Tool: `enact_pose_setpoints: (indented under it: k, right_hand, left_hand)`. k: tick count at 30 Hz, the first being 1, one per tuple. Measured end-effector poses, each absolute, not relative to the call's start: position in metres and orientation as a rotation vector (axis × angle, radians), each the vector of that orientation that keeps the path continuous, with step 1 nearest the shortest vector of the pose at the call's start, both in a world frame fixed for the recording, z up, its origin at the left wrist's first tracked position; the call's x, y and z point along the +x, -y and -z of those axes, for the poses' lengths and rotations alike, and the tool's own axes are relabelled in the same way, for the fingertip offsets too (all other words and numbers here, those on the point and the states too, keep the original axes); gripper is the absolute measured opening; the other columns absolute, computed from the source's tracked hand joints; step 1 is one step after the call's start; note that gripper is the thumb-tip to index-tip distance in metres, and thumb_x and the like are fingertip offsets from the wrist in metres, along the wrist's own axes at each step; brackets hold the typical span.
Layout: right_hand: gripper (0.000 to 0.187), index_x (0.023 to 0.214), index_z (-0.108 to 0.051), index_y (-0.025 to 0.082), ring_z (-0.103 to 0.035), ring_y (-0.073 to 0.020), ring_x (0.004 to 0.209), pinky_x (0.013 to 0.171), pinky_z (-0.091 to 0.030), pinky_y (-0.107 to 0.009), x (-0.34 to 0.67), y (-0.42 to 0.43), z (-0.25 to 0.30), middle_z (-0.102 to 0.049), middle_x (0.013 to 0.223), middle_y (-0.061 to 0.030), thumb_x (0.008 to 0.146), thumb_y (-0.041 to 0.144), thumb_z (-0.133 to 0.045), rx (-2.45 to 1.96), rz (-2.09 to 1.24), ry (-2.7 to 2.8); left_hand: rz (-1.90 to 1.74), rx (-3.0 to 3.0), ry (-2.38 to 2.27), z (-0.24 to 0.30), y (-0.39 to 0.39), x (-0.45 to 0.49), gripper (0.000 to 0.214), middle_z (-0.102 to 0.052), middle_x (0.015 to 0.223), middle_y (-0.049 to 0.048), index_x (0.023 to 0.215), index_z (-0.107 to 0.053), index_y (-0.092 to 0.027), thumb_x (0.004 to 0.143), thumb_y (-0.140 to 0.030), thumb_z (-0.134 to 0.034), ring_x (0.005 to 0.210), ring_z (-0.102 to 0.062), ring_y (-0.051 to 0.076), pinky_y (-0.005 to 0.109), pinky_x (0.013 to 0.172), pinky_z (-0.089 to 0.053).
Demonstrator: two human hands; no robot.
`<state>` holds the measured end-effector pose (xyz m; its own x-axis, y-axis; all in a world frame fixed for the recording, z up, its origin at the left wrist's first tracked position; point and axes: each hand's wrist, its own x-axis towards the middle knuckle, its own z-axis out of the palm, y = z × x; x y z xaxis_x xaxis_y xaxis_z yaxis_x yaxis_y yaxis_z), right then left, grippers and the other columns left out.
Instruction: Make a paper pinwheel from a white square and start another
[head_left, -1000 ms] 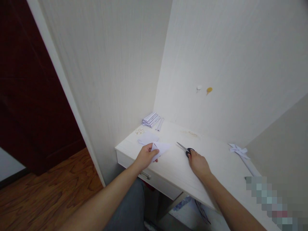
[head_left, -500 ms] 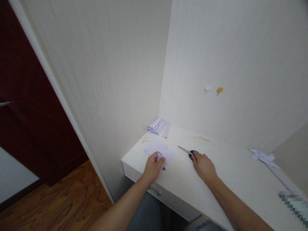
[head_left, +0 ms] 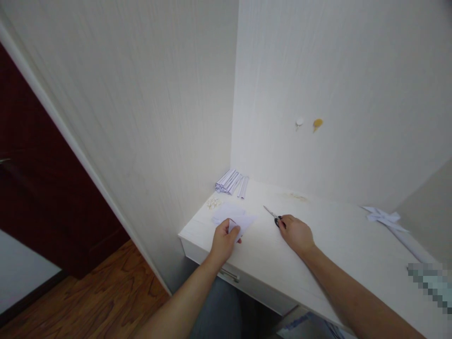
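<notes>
My left hand [head_left: 223,242] pinches a piece of white paper [head_left: 244,223] between thumb and fingers, just above the front left part of the desk. Another pale sheet [head_left: 229,210] lies flat behind it. To the right, my right hand [head_left: 296,234] is closed round the black handles of a pair of scissors [head_left: 271,213]. The blades look closed together and point away to the left, apart from the paper. Part of the handles is hidden by my fingers.
Rolled or folded paper strips [head_left: 229,182] are piled in the desk's back corner, beside small whitish bits [head_left: 213,203]. Paper strips [head_left: 384,217] lie at the right. Two hooks, one yellow [head_left: 318,123], are on the back wall. A drawer handle [head_left: 229,275] juts from the front.
The view has shifted slightly. The scissors have turned so their blades point more steeply away, and my right hand has come a little closer to the left. My left hand still grips the paper.
</notes>
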<state>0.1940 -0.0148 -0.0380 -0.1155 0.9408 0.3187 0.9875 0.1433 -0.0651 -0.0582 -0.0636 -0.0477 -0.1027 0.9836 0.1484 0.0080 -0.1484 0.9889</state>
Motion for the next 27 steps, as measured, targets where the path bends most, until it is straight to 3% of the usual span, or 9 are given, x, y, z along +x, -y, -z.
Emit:
enact_pose_setpoints:
  k: [4, 7, 9, 14, 19, 27]
  right_hand:
    - [0.033, 0.099, -0.076, 0.016, -0.069, -0.0273, 0.098, 0.073, -0.049, -0.033, 0.189, 0.009, 0.030, -0.074, 0.111, -0.0132, 0.101, 0.031, -0.047, -1.833, 0.208, 2.067]
    - [0.036, 0.104, -0.076, 0.014, -0.065, -0.0296, 0.109, 0.083, -0.049, -0.036, 0.167, -0.009, 0.015, -0.072, 0.115, -0.0161, 0.101, 0.030, -0.044, -1.791, 0.155, 2.029]
    - [0.032, 0.103, -0.077, 0.018, -0.065, -0.0264, 0.110, 0.090, -0.047, -0.033, 0.142, -0.030, 0.005, -0.076, 0.109, -0.0111, 0.100, 0.031, -0.048, -1.704, 0.049, 2.108]
    - [0.027, 0.102, -0.079, 0.020, -0.071, -0.0203, 0.098, 0.083, -0.050, -0.028, 0.063, -0.084, -0.002, -0.079, 0.104, -0.0061, 0.098, 0.035, -0.057, -1.551, -0.304, 2.319]
    - [0.031, 0.123, -0.064, 0.017, -0.067, -0.0234, 0.104, 0.089, -0.058, -0.043, 0.011, -0.121, 0.009, -0.066, 0.124, -0.0094, 0.098, 0.036, -0.063, -1.544, -0.523, 2.474]
    - [0.036, 0.129, -0.061, 0.017, -0.066, -0.0251, 0.109, 0.090, -0.057, -0.045, -0.018, -0.150, 0.016, -0.063, 0.130, -0.0115, 0.097, 0.034, -0.065, -1.660, -0.591, 2.491]
  left_hand:
    - [-1.427, 1.275, -1.241, 0.049, 0.060, -0.074, 0.020, -0.058, 0.054, -0.0030, 0.067, -0.055, -0.021, 0.077, -0.037, -0.060, 0.051, -0.055, 0.014, 0.025, 0.054, -0.041]
    - [-1.447, 1.280, -1.261, 0.049, 0.056, -0.085, 0.022, -0.057, 0.055, -0.0035, 0.067, -0.056, -0.020, 0.076, -0.039, -0.062, 0.051, -0.054, 0.014, 0.025, 0.054, -0.041]
    - [-1.464, 1.268, -1.287, 0.048, 0.054, -0.093, 0.022, -0.057, 0.056, -0.0037, 0.068, -0.057, -0.020, 0.075, -0.040, -0.063, 0.052, -0.054, 0.014, 0.025, 0.053, -0.041]
    - [-1.531, 1.229, -1.393, 0.050, 0.042, -0.117, 0.022, -0.059, 0.056, -0.0033, 0.068, -0.060, -0.020, 0.075, -0.039, -0.065, 0.053, -0.053, 0.014, 0.024, 0.054, -0.040]
    - [-1.610, 1.152, -1.475, 0.060, 0.022, -0.139, 0.022, -0.062, 0.061, -0.0024, 0.074, -0.065, -0.018, 0.076, -0.040, -0.066, 0.057, -0.054, 0.014, 0.024, 0.057, -0.042]
    - [-1.609, 0.979, -1.436, 0.056, 0.016, -0.135, 0.028, -0.066, 0.064, -0.0011, 0.086, -0.068, -0.016, 0.073, -0.040, -0.068, 0.054, -0.056, 0.014, 0.024, 0.052, -0.042]
